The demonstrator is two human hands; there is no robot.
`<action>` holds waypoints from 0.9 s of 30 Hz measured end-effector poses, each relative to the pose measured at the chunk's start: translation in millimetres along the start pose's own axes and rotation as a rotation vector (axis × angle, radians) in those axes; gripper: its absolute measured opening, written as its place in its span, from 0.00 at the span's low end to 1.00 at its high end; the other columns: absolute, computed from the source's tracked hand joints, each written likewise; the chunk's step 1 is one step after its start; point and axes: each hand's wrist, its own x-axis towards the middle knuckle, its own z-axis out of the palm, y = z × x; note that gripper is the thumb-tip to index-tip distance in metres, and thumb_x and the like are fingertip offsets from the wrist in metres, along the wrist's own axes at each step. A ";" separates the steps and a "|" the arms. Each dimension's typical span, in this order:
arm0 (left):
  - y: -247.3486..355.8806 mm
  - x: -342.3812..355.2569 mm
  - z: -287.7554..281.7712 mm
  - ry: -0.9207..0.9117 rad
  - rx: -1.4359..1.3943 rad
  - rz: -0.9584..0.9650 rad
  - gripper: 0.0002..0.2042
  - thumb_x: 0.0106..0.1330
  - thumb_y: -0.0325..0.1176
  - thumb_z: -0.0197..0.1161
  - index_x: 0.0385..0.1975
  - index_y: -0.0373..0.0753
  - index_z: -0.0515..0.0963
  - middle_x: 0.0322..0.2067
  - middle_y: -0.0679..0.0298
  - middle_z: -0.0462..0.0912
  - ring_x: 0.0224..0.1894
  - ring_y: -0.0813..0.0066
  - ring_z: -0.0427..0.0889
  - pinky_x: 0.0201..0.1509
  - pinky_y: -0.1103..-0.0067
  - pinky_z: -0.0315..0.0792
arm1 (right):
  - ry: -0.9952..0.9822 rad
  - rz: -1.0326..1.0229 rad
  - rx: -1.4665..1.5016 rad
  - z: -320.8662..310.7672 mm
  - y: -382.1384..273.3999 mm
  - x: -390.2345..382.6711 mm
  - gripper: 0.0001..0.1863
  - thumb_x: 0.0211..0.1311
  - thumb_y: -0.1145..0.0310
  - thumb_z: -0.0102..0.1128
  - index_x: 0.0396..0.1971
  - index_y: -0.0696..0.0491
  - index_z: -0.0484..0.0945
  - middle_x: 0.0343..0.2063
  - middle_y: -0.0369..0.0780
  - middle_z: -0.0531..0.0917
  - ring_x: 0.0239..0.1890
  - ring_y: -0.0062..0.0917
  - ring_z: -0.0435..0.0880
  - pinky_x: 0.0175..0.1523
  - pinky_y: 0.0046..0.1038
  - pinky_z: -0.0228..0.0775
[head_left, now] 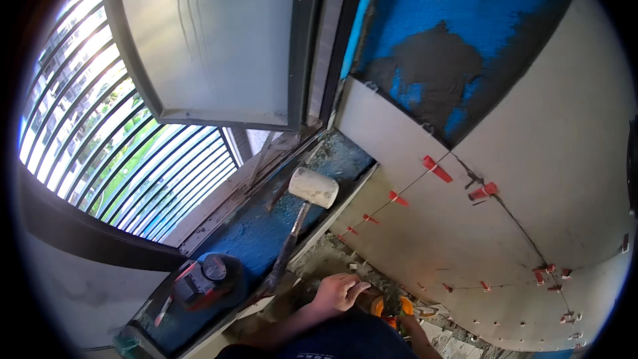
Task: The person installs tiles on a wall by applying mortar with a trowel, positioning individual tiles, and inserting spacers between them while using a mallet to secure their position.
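My left hand (337, 294) is low in the middle of the view, its fingers curled and the thumb lying along them. What it holds, if anything, I cannot make out. Just right of it is an orange object (377, 306) with grey mortar (395, 303) on or in it; its kind is unclear. Beside that object's lower right edge is my right hand (411, 327), mostly cut off, with its fingers hidden. A mallet (314, 187) with a whitish head lies on the blue-coated window ledge, handle pointing toward me.
On the ledge's near end sits a red and black power-tool-like device (201, 280). Large pale tiles (412, 226) cover the right wall, with red wedges (437, 168) in their joints. Above them, grey mortar (435, 66) smears a blue wall. A window with bars (133, 159) stands left.
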 end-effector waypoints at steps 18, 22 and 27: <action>10.1 44.2 20.1 0.006 0.024 0.114 0.10 0.55 0.33 0.70 0.27 0.36 0.75 0.21 0.57 0.76 0.25 0.57 0.77 0.28 0.70 0.70 | 0.027 0.001 0.049 5.2 79.2 1.3 0.11 0.50 0.63 0.65 0.22 0.57 0.79 0.19 0.39 0.78 0.20 0.25 0.76 0.27 0.29 0.68; 7.5 78.3 26.9 0.102 0.025 0.160 0.10 0.56 0.33 0.69 0.29 0.36 0.75 0.21 0.58 0.76 0.23 0.60 0.76 0.26 0.72 0.69 | 0.018 -0.041 0.046 12.0 77.0 6.9 0.11 0.49 0.63 0.65 0.23 0.57 0.80 0.20 0.39 0.79 0.20 0.24 0.76 0.27 0.30 0.68; 33.6 193.9 38.6 0.327 -0.211 -0.082 0.13 0.64 0.38 0.63 0.29 0.33 0.74 0.22 0.55 0.74 0.23 0.61 0.71 0.28 0.73 0.66 | 0.028 -0.119 0.063 4.5 98.3 34.5 0.12 0.47 0.63 0.66 0.24 0.57 0.80 0.20 0.39 0.79 0.21 0.24 0.76 0.27 0.30 0.69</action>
